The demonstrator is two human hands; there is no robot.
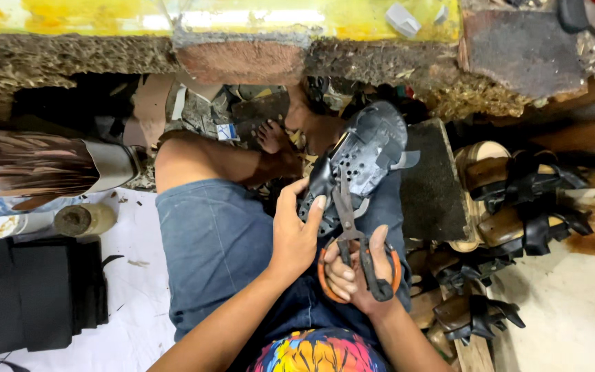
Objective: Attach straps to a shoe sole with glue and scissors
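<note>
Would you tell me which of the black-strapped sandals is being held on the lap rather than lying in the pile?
The black perforated sandal upper, gripped by the left hand and met by the orange-handled scissors; the tan-soled sandals lie stacked on the right.

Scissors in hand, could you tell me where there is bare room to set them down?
Bare white floor lies right of the sandals, and a white strip runs between the black sheets and the knee. The lap is crowded: left hand, right hand, scissors, shoe.
</note>
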